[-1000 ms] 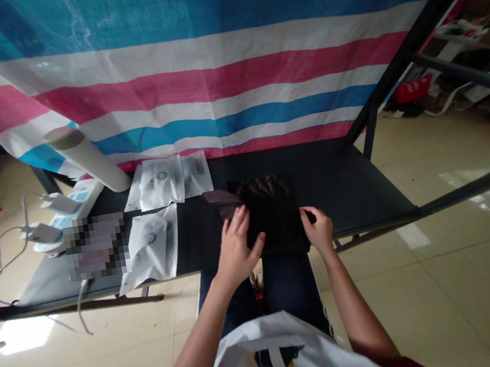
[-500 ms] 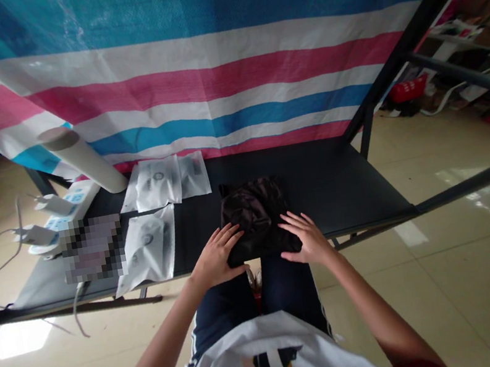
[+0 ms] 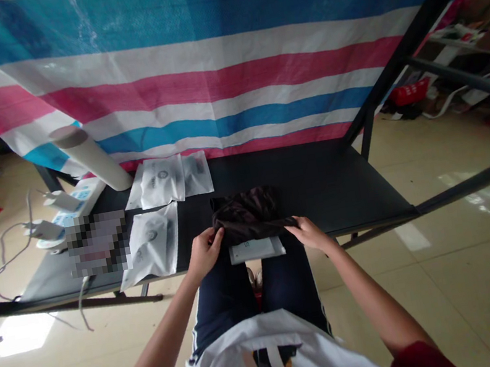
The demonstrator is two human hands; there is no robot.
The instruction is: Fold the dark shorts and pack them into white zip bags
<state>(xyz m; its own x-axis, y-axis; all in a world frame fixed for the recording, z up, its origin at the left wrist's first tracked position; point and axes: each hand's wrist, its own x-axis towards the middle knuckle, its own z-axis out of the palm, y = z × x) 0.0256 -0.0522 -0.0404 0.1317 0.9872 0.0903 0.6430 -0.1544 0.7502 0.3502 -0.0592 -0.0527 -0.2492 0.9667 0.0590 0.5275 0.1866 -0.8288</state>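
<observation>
The left hand (image 3: 207,254) is half closed and pinches the near edge of a dark folded cloth (image 3: 245,213). The right hand (image 3: 310,234) pinches the other end. The cloth lies on the black worktop (image 3: 344,186), with a white packet (image 3: 256,249) at its 6 o'clock.

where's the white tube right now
In the head view, the white tube leans at the black table's far left, beside the power strip and the white bags.

Behind everything the tarp (image 3: 209,83) was big blue, white and pink stripes, the worktop (image 3: 345,192) plain black, the cloth (image 3: 245,215) a shiny dark brown, and the packets (image 3: 154,245) white with grey print.
</observation>
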